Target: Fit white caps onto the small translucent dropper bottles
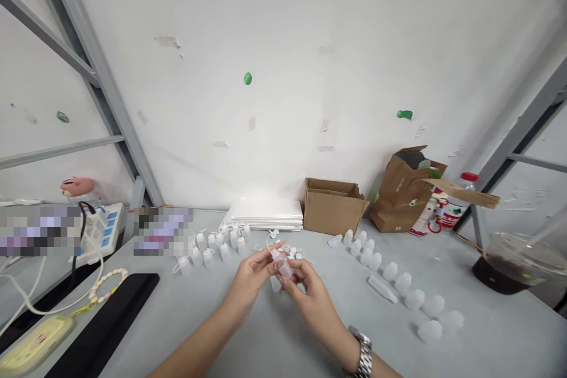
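A small translucent plastic bottle (283, 267) is held between both hands at the middle of the grey table. My left hand (257, 271) pinches its upper end from the left. My right hand (305, 286) grips its body from the right, with a metal watch on that wrist. Just behind the hands lies a pile of small white caps (295, 252). Several white bottles with looped caps (208, 257) stand to the left. On the right, several frosted bottles (403, 282) stand in a slanting double row, and one clear bottle (381, 288) lies on its side beside them.
Against the wall are a stack of white sheets (266, 215), a cardboard box (332, 208) and a brown paper bag (401, 195). A cup of dark drink (509, 266) stands at the right. A black pad (108, 325), power strip (100, 233) and cables occupy the left.
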The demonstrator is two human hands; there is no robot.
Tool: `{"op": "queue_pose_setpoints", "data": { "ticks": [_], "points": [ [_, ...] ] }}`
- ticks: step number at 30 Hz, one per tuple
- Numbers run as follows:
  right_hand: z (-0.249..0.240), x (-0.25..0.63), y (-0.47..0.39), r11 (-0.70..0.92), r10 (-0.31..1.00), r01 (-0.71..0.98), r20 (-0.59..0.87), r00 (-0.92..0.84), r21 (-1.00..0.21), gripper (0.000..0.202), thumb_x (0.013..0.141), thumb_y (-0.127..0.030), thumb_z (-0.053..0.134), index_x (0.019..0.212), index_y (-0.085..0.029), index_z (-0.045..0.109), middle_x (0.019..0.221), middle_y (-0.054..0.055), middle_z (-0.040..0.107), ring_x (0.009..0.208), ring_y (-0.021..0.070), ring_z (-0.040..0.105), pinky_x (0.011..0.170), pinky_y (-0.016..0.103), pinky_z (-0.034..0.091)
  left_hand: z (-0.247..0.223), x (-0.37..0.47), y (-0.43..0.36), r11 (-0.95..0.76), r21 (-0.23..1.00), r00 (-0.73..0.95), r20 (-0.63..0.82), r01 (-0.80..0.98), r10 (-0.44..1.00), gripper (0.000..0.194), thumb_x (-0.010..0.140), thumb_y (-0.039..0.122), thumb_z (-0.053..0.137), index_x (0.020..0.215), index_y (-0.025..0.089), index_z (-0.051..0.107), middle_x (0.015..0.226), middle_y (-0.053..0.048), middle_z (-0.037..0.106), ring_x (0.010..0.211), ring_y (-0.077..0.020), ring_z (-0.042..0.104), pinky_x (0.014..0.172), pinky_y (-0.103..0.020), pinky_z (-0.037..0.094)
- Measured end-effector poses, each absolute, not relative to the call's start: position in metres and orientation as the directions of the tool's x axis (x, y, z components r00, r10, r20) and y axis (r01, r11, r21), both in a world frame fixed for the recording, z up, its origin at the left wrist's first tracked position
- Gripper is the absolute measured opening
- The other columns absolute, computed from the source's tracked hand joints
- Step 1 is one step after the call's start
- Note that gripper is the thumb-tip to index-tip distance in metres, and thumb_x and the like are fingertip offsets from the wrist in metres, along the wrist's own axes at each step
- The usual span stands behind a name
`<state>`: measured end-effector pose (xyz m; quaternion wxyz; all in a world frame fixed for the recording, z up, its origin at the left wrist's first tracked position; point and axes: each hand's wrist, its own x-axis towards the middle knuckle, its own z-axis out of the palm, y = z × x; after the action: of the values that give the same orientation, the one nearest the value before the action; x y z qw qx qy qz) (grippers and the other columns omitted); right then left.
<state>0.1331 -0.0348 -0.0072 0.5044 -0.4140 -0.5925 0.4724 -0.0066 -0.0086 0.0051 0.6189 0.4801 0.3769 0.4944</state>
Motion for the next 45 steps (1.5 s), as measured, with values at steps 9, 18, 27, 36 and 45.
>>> {"op": "queue_pose_setpoints", "data": {
  "ticks": [9, 18, 27, 36, 45],
  "points": [
    [-0.004, 0.132, -0.035, 0.211, 0.971, 0.045, 0.204, -0.125, -0.976, 0.024, 0.082, -0.040, 0.053, 0.089, -0.018, 0.058, 0.081, 0.003, 0.065, 0.072, 0.0167, 0.058, 0.068, 0.029, 0.046, 0.015, -0.006, -0.015, 0.104, 0.932, 0.371, 0.035, -0.347, 0.928, 0.041, 0.075, 0.027, 0.060, 0.116, 0.021, 0.057, 0.120, -0.010, 0.059, 0.114, -0.0277, 0.049, 0.095, -0.039, 0.036],
    [-0.021, 0.133, -0.040, 0.412, 0.875, 0.591, 0.482, -0.045, -0.694, 0.013, 0.085, -0.029, 0.050, 0.090, -0.021, 0.057, 0.075, 0.004, 0.062, 0.072, 0.0195, 0.051, 0.071, 0.034, 0.039, 0.011, -0.003, -0.018, 0.184, 0.871, 0.394, 0.012, -0.456, 0.919, 0.030, 0.082, 0.023, 0.048, 0.107, 0.017, 0.064, 0.124, -0.008, 0.056, 0.121, -0.0251, 0.043, 0.103, -0.038, 0.026],
    [-0.024, 0.132, -0.041, 0.419, 0.857, 0.670, 0.511, -0.069, -0.613, 0.011, 0.087, -0.027, 0.046, 0.086, -0.020, 0.054, 0.071, 0.003, 0.059, 0.069, 0.0192, 0.049, 0.069, 0.035, 0.038, 0.001, -0.001, -0.014, 0.244, 0.809, 0.391, -0.019, -0.535, 0.920, 0.033, 0.079, 0.022, 0.047, 0.107, 0.014, 0.063, 0.108, -0.010, 0.066, 0.113, -0.0258, 0.049, 0.099, -0.039, 0.029],
    [-0.021, 0.131, -0.040, 0.305, 0.934, 0.441, 0.356, 0.034, -0.844, 0.016, 0.081, -0.037, 0.054, 0.084, -0.022, 0.058, 0.076, 0.004, 0.061, 0.075, 0.0205, 0.052, 0.069, 0.032, 0.043, 0.000, -0.002, -0.009, 0.393, 0.727, 0.475, -0.104, -0.563, 0.874, 0.035, 0.078, 0.023, 0.045, 0.107, 0.014, 0.063, 0.104, -0.010, 0.066, 0.107, -0.0233, 0.052, 0.093, -0.035, 0.032],
    [-0.003, 0.131, -0.032, 0.095, 0.982, -0.120, 0.113, -0.149, -0.988, 0.032, 0.075, -0.049, 0.058, 0.076, -0.018, 0.053, 0.062, -0.001, 0.059, 0.052, 0.0116, 0.051, 0.048, 0.022, 0.039, -0.004, -0.007, -0.005, 0.447, 0.681, 0.551, -0.076, -0.580, 0.831, 0.035, 0.080, 0.022, 0.046, 0.112, 0.016, 0.059, 0.109, -0.008, 0.063, 0.100, -0.0181, 0.054, 0.087, -0.028, 0.036]
  ]
}}
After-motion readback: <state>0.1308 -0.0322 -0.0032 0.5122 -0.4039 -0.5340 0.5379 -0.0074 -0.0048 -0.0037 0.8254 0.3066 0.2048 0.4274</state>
